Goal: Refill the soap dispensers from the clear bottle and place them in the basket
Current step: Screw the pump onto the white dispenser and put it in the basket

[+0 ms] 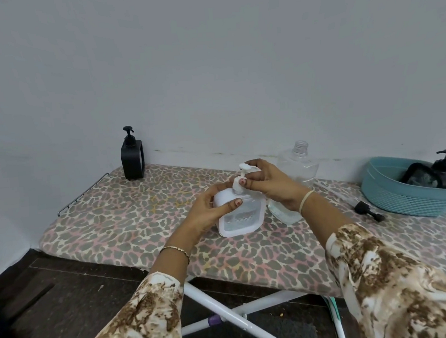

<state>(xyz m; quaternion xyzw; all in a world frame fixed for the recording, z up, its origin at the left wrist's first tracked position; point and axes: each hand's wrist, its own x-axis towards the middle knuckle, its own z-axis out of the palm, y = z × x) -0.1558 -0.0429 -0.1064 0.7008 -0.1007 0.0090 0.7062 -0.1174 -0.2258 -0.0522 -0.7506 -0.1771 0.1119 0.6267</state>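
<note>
White soap dispenser is resting on the ironing board, just beside the clear bottle; left hand is gripping its body, right hand is pinching its pump.

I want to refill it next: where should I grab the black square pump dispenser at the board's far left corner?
Take the black square pump dispenser around its flat-sided body, below the pump head, coming from the front. It stands upright close to the wall, so the back looks blocked, and the slim pump looks a poor hold.
</note>
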